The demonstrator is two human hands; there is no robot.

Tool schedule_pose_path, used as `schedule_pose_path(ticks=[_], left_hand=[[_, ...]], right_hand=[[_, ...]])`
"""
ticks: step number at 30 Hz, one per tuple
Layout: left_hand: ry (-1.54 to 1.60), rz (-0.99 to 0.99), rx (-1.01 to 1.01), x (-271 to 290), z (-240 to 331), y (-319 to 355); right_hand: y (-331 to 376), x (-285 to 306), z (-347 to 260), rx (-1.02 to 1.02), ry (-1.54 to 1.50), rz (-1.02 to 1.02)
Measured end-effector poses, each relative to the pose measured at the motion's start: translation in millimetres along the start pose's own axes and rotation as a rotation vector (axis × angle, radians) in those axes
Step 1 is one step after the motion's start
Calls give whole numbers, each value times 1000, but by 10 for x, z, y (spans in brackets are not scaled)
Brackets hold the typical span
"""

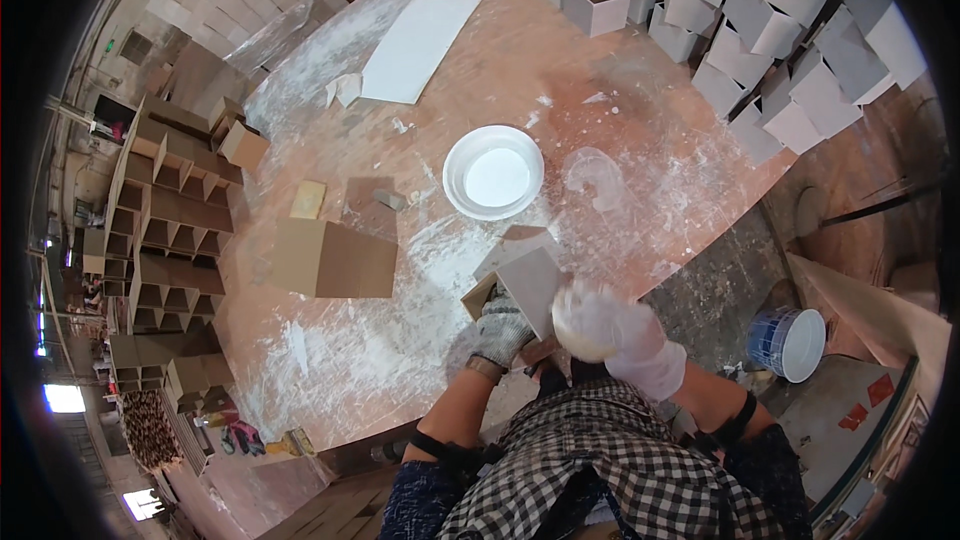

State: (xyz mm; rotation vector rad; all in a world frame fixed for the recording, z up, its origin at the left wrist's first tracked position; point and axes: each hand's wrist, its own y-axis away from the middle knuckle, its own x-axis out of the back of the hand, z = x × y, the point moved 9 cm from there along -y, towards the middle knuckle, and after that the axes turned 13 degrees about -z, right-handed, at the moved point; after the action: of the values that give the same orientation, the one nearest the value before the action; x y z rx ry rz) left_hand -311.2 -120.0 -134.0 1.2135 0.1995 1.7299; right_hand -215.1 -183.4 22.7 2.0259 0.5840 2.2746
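The gloved left hand (500, 332) grips a small open cardboard box (522, 285) from below, while just beside it the white-gloved right hand (625, 335) presses a pale sponge (583, 325) against the box's side, the white bowl (493, 172) beyond both.

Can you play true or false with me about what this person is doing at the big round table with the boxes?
1. The left hand wears a grey glove and holds a small open brown box. True.
2. The right hand is bare. False: it is in a white, paint-smeared glove, pressed against the box.
3. A white bowl of white liquid sits on the table beyond the box. True.
4. The whitened boxes are stacked on the person's left. False: they are at the far right; the brown ones are on the left.
5. A blue and white bucket stands on the table. False: it is down off the table, on the right.
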Motion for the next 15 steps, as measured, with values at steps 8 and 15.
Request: schedule_pose_path(ticks=[8,15], left_hand=[[-128,120,-38,257,526,-48],[-346,262,-224,296,896,-106]], right_hand=[[-437,368,280,112,-164,484],[54,26,324,107,-174,368]])
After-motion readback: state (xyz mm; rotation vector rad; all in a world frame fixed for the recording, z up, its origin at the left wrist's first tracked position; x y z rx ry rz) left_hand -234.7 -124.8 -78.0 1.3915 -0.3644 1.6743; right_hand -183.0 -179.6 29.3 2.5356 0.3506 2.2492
